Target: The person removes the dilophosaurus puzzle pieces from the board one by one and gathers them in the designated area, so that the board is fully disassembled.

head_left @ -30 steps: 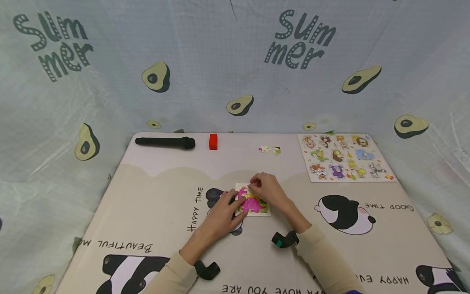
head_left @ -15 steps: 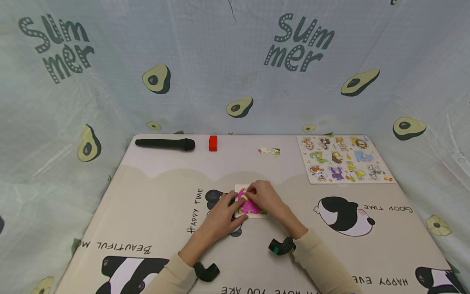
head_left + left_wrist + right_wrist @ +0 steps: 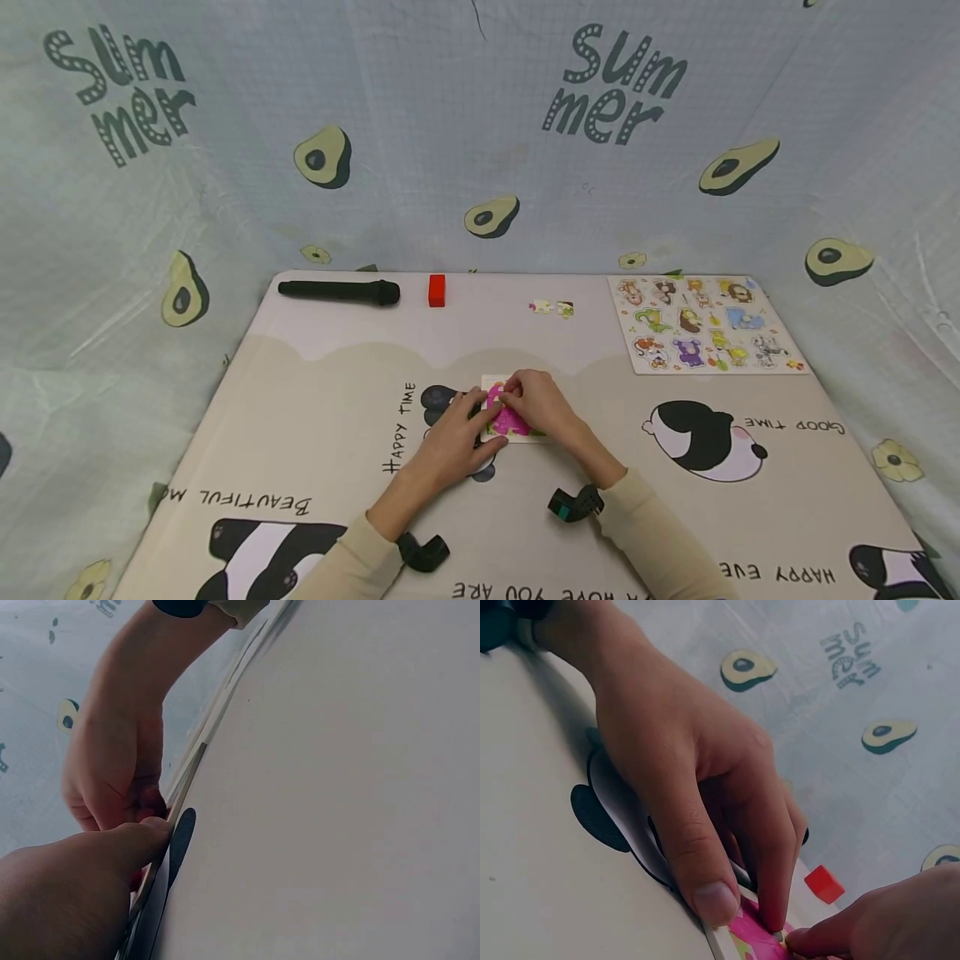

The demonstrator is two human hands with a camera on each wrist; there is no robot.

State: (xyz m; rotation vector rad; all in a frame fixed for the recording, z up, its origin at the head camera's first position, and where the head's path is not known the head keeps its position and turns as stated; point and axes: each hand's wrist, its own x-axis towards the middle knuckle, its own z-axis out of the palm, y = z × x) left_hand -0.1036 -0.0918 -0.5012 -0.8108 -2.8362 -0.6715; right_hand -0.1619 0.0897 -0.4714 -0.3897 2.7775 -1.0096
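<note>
A small dinosaur jigsaw puzzle (image 3: 513, 422) with a pink figure and pale border lies mid-table. My left hand (image 3: 452, 439) grips this puzzle board from its left side, thumb at the near edge and index finger reaching over the picture. In the left wrist view, the left thumb (image 3: 146, 832) presses on the board's thin edge. My right hand (image 3: 542, 403) is over the puzzle's upper right part, thumb and index finger pinched together at the picture. Between the fingertips is a puzzle piece, mostly hidden by them. In the right wrist view, the right index finger (image 3: 821, 937) meets the left index fingertip.
Two loose puzzle pieces (image 3: 551, 308) lie at the back. A black microphone (image 3: 339, 292) and a red block (image 3: 437, 291) sit at the back left. At the back right is an animal picture board (image 3: 708, 325). A printed cloth wall rises behind the table.
My right hand has shifted slightly left and down, from the puzzle's top edge onto the picture, and then held there. The left hand stays in place on the board.
</note>
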